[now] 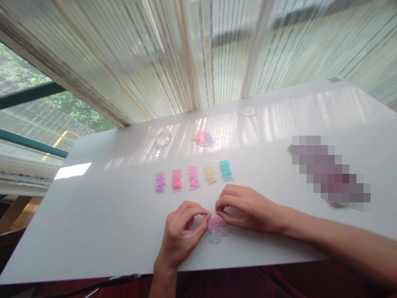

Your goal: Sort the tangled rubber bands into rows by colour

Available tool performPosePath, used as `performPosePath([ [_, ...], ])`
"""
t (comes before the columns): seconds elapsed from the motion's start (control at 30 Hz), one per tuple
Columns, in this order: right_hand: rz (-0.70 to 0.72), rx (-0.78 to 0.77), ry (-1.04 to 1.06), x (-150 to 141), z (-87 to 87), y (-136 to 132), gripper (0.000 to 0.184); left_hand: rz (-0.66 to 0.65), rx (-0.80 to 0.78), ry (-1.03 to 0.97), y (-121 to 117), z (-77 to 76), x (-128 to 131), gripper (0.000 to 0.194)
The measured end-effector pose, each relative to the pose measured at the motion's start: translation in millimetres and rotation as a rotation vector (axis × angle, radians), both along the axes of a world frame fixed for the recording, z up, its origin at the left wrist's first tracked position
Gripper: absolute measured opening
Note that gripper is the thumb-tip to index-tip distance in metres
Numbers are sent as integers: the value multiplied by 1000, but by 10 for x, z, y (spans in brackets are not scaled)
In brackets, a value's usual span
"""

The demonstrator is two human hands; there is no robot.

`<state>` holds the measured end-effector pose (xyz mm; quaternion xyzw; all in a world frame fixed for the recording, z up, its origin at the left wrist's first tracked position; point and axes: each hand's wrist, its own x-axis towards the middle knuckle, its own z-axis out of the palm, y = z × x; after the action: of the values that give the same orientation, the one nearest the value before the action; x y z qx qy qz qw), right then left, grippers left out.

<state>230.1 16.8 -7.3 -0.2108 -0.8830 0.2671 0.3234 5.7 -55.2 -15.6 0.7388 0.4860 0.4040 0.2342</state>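
Both my hands meet over a small pile of pink, purple and pale blue rubber bands (217, 226) on the white table. My left hand (182, 234) pinches with thumb and index finger at the pile's left edge. My right hand (249, 209) pinches just across from it, fingertips a short gap apart. Whatever is between the fingertips is too small to make out. Beyond the hands, rubber bands lie in a row of neat columns: purple (160, 182), deep pink (176, 180), light pink (193, 178), yellow (210, 173) and blue (226, 170).
Farther back on the table (102, 219) sits a loose mixed heap of pink and blue bands (204, 138). A clear round dish (163, 140) is left of it, and another clear round piece (249, 109) lies near the blinds. A pixelated flat object (328, 171) rests at the right.
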Motion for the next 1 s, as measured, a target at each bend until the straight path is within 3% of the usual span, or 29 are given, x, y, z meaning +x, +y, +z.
performPosePath([
  [0.6,-21,16,-9,4,-7,-2,16,32,31,-10,-6,13,-2,11],
  [0.83,-3,-1,-133,43,-52,13,15,299,123,191,139,233,-313,4],
  [1.0,13,18,-240,41,-31,15,16,394,128,342,336,264,-546,8],
])
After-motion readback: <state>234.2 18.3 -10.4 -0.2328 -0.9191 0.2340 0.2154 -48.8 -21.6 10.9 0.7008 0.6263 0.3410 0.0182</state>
